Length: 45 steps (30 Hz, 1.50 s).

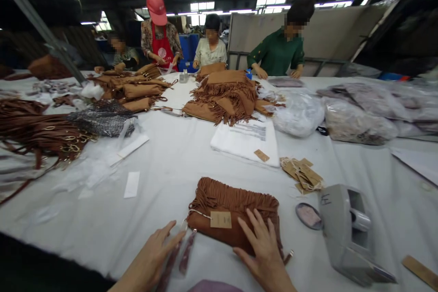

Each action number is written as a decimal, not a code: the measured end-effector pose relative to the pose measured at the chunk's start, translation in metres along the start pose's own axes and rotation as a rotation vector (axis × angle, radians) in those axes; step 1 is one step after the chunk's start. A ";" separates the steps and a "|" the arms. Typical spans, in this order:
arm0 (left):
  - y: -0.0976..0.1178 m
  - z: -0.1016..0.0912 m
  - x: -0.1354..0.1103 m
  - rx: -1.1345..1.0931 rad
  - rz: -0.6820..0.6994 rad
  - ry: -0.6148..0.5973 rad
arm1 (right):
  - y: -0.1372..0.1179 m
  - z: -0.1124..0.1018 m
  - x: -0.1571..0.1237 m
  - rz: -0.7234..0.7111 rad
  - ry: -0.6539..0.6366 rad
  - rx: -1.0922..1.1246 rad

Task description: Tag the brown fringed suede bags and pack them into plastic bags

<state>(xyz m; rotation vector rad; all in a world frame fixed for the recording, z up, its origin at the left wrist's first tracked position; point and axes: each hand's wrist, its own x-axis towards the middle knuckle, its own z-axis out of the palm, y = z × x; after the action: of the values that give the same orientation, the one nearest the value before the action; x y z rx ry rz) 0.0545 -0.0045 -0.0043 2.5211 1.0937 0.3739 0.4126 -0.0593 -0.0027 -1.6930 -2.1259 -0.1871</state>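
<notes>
A brown suede fringed bag lies on the white table right in front of me, with a paper tag tied to it. My right hand rests flat on the bag's lower right part, fingers spread. My left hand lies at the bag's lower left corner, fingers stretched toward a thin strap that trails off the bag.
A grey tape dispenser and a small round dish sit to the right. Loose paper tags, a white folded stack, piles of brown fringed bags and plastic-wrapped bundles lie farther back. Several people work at the far edge.
</notes>
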 end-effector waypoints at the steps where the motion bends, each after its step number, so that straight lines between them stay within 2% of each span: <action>1: -0.005 0.000 -0.010 0.037 0.048 -0.036 | -0.005 0.001 -0.003 -0.065 -0.027 -0.028; 4: -0.007 -0.003 -0.014 0.078 0.183 -0.103 | -0.014 0.007 -0.006 -0.118 -0.014 -0.112; 8: -0.002 -0.020 0.017 0.153 0.309 -0.191 | -0.018 0.017 -0.002 -0.086 0.104 -0.096; 11: 0.002 -0.027 0.033 0.222 0.373 -0.182 | -0.019 0.020 0.001 -0.130 0.170 -0.024; 15: 0.013 -0.027 0.042 0.203 0.491 -0.123 | -0.018 0.020 0.004 -0.201 0.194 0.003; 20: 0.035 -0.020 0.065 0.177 0.728 -0.144 | -0.021 0.012 0.009 -0.145 0.160 0.124; 22: 0.044 -0.008 0.074 0.198 0.680 -0.100 | -0.024 0.008 0.012 -0.116 0.142 0.174; 26: 0.061 0.031 0.080 0.228 0.414 0.111 | -0.028 0.000 0.017 -0.022 0.086 0.274; 29: 0.069 0.049 0.078 0.222 0.358 0.171 | -0.026 -0.005 0.020 0.021 0.023 0.330; 31: 0.074 0.050 0.078 0.212 0.341 0.166 | -0.025 -0.008 0.022 0.029 0.005 0.361; 36: 0.091 0.048 0.090 0.236 0.137 0.172 | -0.020 -0.016 0.032 0.117 -0.088 0.482; 39: 0.097 0.055 0.090 0.272 0.216 0.199 | -0.017 -0.022 0.035 0.146 -0.165 0.554; 42: 0.091 0.059 0.084 0.269 0.294 0.274 | -0.018 -0.025 0.030 0.123 -0.198 0.532; 45: 0.074 0.062 0.079 0.297 0.242 0.427 | -0.022 -0.023 0.018 0.111 -0.169 0.437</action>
<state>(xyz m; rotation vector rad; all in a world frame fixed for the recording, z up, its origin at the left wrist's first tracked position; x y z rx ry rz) 0.1786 -0.0065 -0.0202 2.9342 1.0511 0.9119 0.3941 -0.0567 0.0290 -1.5961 -1.9915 0.4361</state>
